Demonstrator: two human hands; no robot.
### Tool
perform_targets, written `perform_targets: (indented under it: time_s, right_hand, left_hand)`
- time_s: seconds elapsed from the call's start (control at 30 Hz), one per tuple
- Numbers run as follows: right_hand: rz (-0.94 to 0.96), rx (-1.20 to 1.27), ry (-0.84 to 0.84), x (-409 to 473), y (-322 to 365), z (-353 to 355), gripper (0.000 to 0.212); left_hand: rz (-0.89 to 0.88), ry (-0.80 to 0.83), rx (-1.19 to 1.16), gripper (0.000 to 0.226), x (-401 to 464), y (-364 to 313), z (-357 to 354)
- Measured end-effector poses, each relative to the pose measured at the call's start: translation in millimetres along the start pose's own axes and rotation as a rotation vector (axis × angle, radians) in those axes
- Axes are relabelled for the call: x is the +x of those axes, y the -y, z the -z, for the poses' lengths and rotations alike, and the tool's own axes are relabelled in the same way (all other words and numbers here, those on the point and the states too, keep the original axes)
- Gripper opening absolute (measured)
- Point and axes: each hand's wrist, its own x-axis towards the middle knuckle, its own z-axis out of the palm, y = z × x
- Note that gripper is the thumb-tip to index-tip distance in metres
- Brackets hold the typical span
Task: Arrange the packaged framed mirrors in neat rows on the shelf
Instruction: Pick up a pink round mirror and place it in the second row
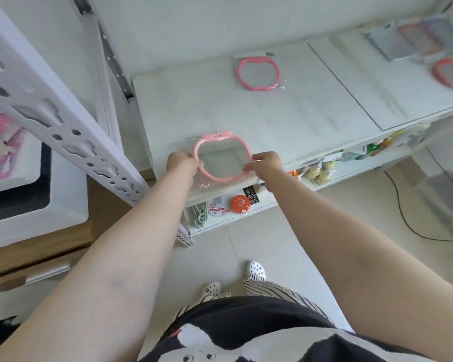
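Placing a mirror at the front edge of the white flat shelf (285, 121).
Pale pink apple-shaped plastic-framed mirror in clear crinkly packaging (222, 159) is resting there; left hand (181, 163) and right hand (266, 163) fingers are pinching opposite frame sides. Probably light, stiff, glass fragile, wrap slippery; gripping the rim is likely safest.

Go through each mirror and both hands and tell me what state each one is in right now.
Light pink mirror: held at the shelf's front edge, bagged.
Left hand: gripping its left rim.
Right hand: gripping its right rim.
Darker pink mirror: lying flat near the back, bagged, untouched.
Mirror pile: overlapping at the far right, blurred.
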Motion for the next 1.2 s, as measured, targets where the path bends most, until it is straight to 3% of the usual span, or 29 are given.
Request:
perform_targets:
  time_s: [0.17,0.37,0.7,0.9,1.2]
  right_hand:
    - [-0.08,0.236,-0.188,-35,-39,42,0.048]
    - [-0.186,0.437,-0.349,-63,-86,95,0.057]
    - [-0.259,0.607,-0.498,-66,-159,190,0.055]
    - [-0.258,0.553,-0.528,-48,-210,278,0.054]
    - [-0.194,0.671,-0.437,-25,-262,407,0.052]
  left_hand:
    - [-0.061,0.291,-0.13,0.029,-27,-5,-43]
    - [-0.079,0.481,-0.069,0.021,-72,-15,-112]
    - [-0.123,0.588,0.07,0.014,-143,-37,-221]
    - [-0.197,0.574,0.129,0.015,-183,-45,-318]
    - [-0.056,0.624,-0.051,0.009,-223,-76,-429]
